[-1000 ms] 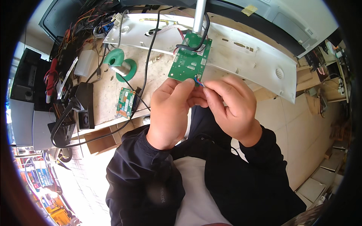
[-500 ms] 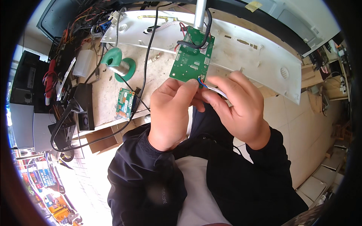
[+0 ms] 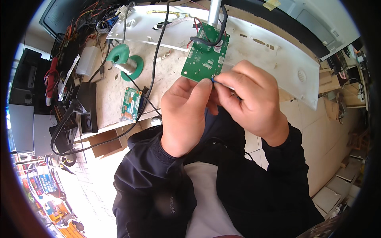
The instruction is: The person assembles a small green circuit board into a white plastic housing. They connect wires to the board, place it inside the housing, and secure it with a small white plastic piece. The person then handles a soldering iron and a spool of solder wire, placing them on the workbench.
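We judge the flat green rectangular circuit board (image 3: 201, 61) light, stiff and fragile, best held by its edges; it extends beyond our left hand (image 3: 183, 115), which pinches its near edge, while our right hand (image 3: 252, 97) pinches the thin blue wire (image 3: 213, 79) at its near-right corner.

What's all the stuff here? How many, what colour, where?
Workbench: 1, beige, upper left
Large circuit board: 1, green, above centre
Wire: at least 1, blue, large board's lower corner
Small circuit board: 1, green, on workbench
Solder spool: 1, green, on workbench
Cable: 1, black, across workbench
Panel: 1, white, behind large board
Pole: 1, silvery, top centre
Plastic container: 1, whitish, left of spool
Tape: 1, yellow, top right
Cardboard box: 1, brown, below workbench
Floor: 1, cream, right
Cable jumble: uncountable, mixed colours, upper left
Jacket: 1, black, worn
Left hand: 1, bare, holding large board
Right hand: 1, bare, pinching wire
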Tool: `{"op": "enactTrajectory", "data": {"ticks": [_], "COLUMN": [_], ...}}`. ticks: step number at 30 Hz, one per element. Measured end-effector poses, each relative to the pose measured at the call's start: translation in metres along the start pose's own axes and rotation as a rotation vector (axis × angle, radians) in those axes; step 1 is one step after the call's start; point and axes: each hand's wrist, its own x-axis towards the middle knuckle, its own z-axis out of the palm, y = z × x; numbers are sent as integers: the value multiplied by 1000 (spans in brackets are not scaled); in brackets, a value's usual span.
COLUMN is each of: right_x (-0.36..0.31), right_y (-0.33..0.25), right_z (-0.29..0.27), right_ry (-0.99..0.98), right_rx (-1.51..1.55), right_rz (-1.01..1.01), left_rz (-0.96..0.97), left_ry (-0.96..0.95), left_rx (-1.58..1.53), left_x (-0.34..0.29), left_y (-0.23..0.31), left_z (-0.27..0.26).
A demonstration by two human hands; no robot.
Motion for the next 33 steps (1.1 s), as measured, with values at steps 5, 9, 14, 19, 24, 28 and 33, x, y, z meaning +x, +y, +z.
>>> {"op": "enactTrajectory", "data": {"ticks": [5,9,14,19,24,28,33], "right_x": [2,-1,-3,-18,-34,-12,12], "right_y": [0,-4,-5,-7,-8,-4,6], "right_z": [1,-1,1,-13,-27,-19,2], "right_ry": [0,-6,22,23,96,84,220], "right_rx": [31,15,78,187,107,188,112], "right_rz": [12,34,90,242,276,204,95], "left_rz": [4,9,-1,-51,463,1086,895], "left_ry": [-42,-66,-55,-23,33,-325,-762], "left_rx": [-28,-3,-6,43,594,1172,1297], "left_x": [3,4,2,1,-10,13,50], "left_y": [3,2,4,13,24,65,90], "left_z": [0,-4,0,-3,-14,-3,-6]}}
